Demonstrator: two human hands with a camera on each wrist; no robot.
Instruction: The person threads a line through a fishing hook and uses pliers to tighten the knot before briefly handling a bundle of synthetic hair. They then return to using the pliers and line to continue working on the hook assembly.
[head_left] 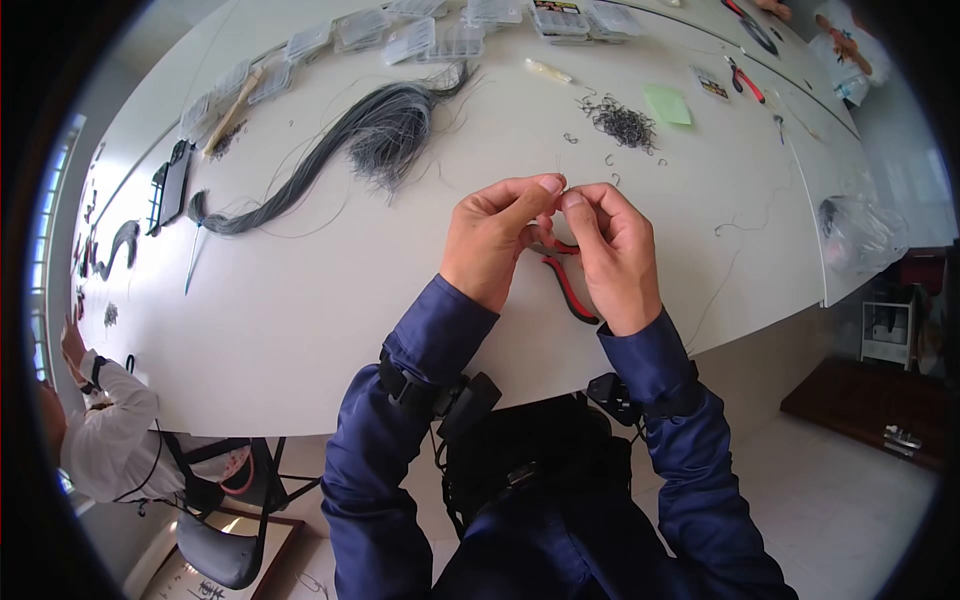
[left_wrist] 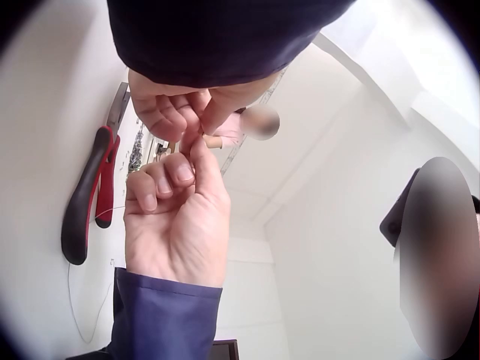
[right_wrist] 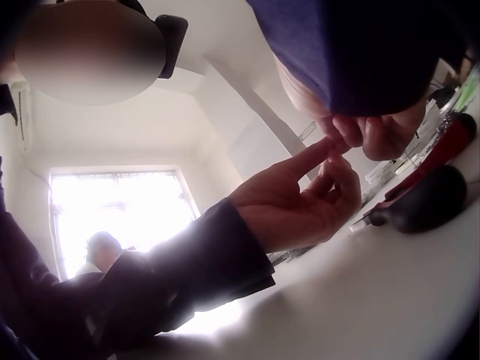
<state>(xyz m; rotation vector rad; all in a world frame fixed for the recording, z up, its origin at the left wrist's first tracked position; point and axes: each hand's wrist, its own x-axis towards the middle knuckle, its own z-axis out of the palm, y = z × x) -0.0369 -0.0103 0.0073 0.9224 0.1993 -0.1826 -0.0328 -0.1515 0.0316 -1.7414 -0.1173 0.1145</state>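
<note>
Over the table's front middle, my left hand [head_left: 490, 235] and right hand [head_left: 615, 250] meet at their fingertips. Each pinches between thumb and forefinger; fine thread ends [head_left: 559, 163] stick up just past the tips. What else lies in the pinch is hidden. In the left wrist view, the right hand [left_wrist: 176, 217] faces the left hand [left_wrist: 169, 112], other fingers curled in. The right wrist view has the left hand [right_wrist: 300, 202] touching the right hand's fingers [right_wrist: 349, 131]. Red-and-black pliers [head_left: 570, 290] rest on the table under the hands.
Beyond the hands lies a pile of small dark hooks [head_left: 622, 124], with a green paper [head_left: 667, 104] beside it. A grey strand bundle [head_left: 310, 175] stretches across the left. Clear plastic boxes [head_left: 410, 40] line the back. Another person [head_left: 110, 430] sits at left.
</note>
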